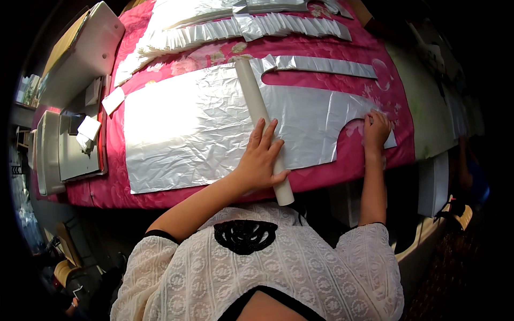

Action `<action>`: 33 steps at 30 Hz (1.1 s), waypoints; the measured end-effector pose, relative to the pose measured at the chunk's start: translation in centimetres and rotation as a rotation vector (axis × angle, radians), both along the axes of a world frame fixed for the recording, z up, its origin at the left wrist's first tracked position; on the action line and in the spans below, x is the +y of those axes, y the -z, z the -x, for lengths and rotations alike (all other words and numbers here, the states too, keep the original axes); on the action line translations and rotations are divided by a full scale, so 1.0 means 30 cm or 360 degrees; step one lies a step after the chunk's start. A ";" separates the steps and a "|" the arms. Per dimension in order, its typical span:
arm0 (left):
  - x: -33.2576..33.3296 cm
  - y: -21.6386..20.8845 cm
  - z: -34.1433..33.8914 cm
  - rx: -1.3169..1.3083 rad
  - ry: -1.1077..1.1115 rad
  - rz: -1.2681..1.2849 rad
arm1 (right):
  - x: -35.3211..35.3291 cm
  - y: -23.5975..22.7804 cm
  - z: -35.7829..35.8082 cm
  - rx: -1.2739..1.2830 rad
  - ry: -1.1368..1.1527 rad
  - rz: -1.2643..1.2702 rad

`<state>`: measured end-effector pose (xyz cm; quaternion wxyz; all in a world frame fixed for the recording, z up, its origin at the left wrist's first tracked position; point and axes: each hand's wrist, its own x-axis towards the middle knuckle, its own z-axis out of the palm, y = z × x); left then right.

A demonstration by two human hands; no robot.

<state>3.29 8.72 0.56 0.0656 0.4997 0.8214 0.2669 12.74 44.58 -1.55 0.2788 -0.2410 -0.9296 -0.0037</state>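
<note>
A wrinkled silvery plastic sheet [182, 134], with rounded cut-outs at its right end, lies flat before me. Across its middle rests a long pale tube [250, 91], its near end sticking out past the table's front edge. My left hand [261, 160] lies over the tube's near half, palm down, with the fingers stretched and apart and the thumb on the tube. At the sheet's near right corner, my right hand [377, 131] is closed, fingers bent and pinched on the strip beside the curved cut-out; its fingertips are partly hidden.
A pink flowered cloth [101, 190] covers the table. Behind the sheet lies a pleated row of silvery plastic [198, 37] with a band round it. White bins [48, 152] and a tilted white panel [99, 53] stand at left. Another person [471, 176] is at far right.
</note>
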 end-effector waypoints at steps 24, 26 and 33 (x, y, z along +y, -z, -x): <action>-0.454 -0.207 0.283 0.0246 -0.0800 -0.0176 | -0.878 -0.190 -0.027 -0.1080 -0.0354 0.1265; -0.285 -0.209 0.170 0.0157 -0.0454 -0.0241 | -0.881 -0.179 -0.025 -0.1067 -0.0382 0.1276; -0.064 0.083 0.130 0.0055 -0.0318 0.0023 | -0.881 -0.171 -0.048 -0.1048 -0.0384 0.1253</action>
